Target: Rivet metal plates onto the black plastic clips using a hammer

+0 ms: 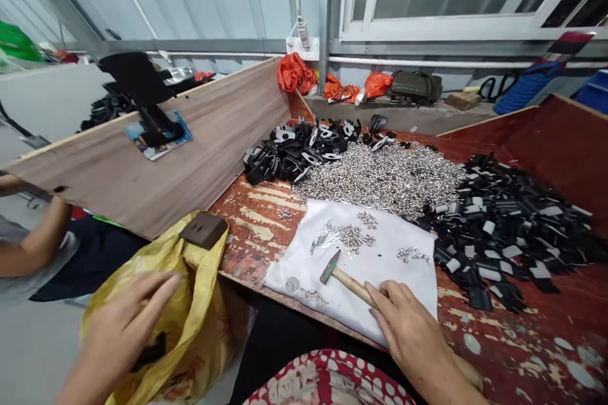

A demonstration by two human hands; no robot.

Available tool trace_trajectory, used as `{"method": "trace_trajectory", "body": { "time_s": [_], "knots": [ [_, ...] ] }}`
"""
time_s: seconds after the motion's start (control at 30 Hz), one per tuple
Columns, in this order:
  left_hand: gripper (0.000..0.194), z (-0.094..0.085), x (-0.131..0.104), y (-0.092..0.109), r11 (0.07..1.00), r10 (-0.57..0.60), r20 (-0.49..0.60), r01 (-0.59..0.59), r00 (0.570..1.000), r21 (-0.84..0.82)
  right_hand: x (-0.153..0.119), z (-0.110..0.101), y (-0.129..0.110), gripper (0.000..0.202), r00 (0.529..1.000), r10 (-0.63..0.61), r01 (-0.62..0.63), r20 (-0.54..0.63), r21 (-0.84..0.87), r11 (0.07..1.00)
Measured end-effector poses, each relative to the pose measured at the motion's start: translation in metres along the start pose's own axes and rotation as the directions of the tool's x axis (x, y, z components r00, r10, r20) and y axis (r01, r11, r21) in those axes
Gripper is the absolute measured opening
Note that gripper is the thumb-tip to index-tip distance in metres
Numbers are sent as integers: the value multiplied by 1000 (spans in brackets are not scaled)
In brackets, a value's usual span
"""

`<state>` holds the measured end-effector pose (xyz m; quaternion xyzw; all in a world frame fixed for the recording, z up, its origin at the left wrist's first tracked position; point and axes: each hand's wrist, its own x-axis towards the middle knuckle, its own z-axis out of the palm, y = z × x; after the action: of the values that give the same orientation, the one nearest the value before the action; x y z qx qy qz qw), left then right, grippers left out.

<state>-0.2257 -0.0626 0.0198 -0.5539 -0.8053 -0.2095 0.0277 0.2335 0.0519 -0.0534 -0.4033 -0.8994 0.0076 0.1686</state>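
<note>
My right hand [408, 323] is wrapped round the wooden handle of a small hammer [352, 285], whose greenish head rests over a white cloth [294, 253] at the table's front edge. On the cloth lie small metal pins and rings [349, 237], with another little group of metal parts [413, 255] to the right. My left hand [126, 323], slightly blurred, hangs over a yellow bag [204, 278] left of the table. Its fingers are apart and it holds nothing. A dark brown block [204, 230] sits on the bag's upper edge.
Behind the cloth spreads a heap of small metal parts [380, 177], with black plastic parts [294, 152] at its left and more black pieces [513, 228] at its right. A wooden partition [190, 152] borders the table. Another person's arm [42, 240] shows at far left.
</note>
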Motion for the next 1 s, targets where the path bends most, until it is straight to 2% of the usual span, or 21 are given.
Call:
{"method": "trace_trajectory", "body": {
  "time_s": [0.07, 0.1, 0.17, 0.27, 0.33, 0.4, 0.47, 0.53, 0.67, 0.73, 0.8, 0.87, 0.93, 0.97, 1.0],
  "knots": [
    [40, 22, 39, 33, 961, -1, 154, 43, 988, -272, -1, 1, 2, 37, 1000, -1, 1, -2, 14, 1000],
    [40, 34, 63, 49, 939, 6, 152, 47, 988, -340, -2, 1, 3, 38, 1000, 0, 0, -2, 17, 1000],
    [43, 58, 118, 75, 942, -30, 50, 45, 998, -333, -2, 0, 4, 39, 1000, 6, -6, 4, 25, 1000],
    [54, 89, 195, 96, 956, -88, -54, 70, 995, -284, -1, -3, 2, 38, 999, 37, -38, 26, 54, 998],
    [49, 104, 229, 103, 964, -107, -69, 86, 992, -252, 0, -6, -2, 37, 997, 69, -71, 34, 74, 995],
    [34, 111, 245, 106, 970, -97, -45, 84, 994, -229, 1, -9, -6, 36, 995, 100, -102, 30, 84, 991],
    [28, 108, 242, 105, 975, -71, -33, 63, 997, -212, 2, -11, -9, 36, 993, 118, -120, 30, 88, 989],
    [31, 95, 225, 102, 981, -45, -48, 35, 998, -191, 2, -11, -10, 36, 992, 119, -121, 34, 88, 989],
    [31, 62, 168, 94, 990, 38, -59, -45, 998, -132, 2, -6, -8, 35, 994, 108, -110, 22, 72, 991],
    [29, 56, 131, 93, 989, 130, -46, -133, 990, -65, 1, -4, -7, 35, 995, 102, -102, 8, 45, 994],
    [31, 60, 91, 95, 957, 278, -2, -277, 961, 81, 0, -3, -6, 35, 996, 89, -89, 0, 18, 996],
    [33, 71, 55, 98, 879, 426, 67, -430, 902, 207, -1, -3, -5, 34, 997, 76, -76, -13, 9, 997],
    [32, 80, 31, 99, 822, 537, 103, -547, 837, 157, -1, -4, -5, 33, 997, 71, -71, -16, 18, 997],
    [32, 81, 26, 98, 816, 564, 91, -571, 821, 90, 0, -5, -4, 33, 997, 70, -70, -13, 24, 997],
    [32, 81, 25, 95, 826, 561, 62, -563, 825, 23, 0, -5, -4, 33, 998, 69, -69, -9, 29, 997]
  ]
}}
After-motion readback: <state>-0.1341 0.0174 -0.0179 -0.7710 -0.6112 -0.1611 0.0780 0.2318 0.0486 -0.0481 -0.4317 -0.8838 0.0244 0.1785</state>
